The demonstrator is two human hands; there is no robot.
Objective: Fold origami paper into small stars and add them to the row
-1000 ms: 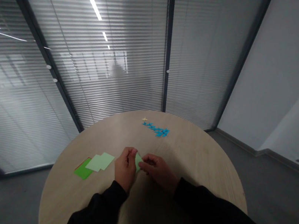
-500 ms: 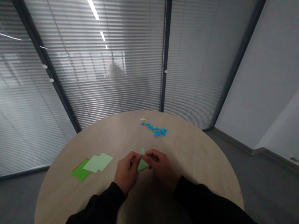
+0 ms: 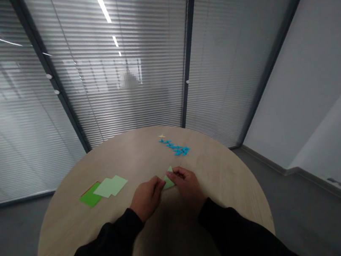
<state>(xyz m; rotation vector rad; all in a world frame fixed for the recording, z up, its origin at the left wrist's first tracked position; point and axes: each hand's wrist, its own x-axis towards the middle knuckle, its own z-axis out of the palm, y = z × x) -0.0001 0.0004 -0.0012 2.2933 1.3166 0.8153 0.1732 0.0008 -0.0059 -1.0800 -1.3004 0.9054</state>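
Note:
A small folded piece of light green paper [image 3: 168,181] lies on the round wooden table [image 3: 76,227] between my hands. Fingertips of my left hand [image 3: 146,198] pinch its left edge. From the right, the closed fingers of my right hand [image 3: 188,184] grip its other side and upper corner. Only a small triangle of the paper shows; the remainder is hidden under my fingers. Black sleeves cover both of my arms.
Loose paper squares lie to the left: two light green sheets [image 3: 110,186] overlapping a darker green one [image 3: 90,197]. A row of several small blue folded shapes [image 3: 175,148] and a yellow one [image 3: 161,136] sits at the table's far side. Glass walls with blinds stand behind.
The green paper went from held upright between my hands to lower and flatter near the table. My hands shifted slightly right and forward with it.

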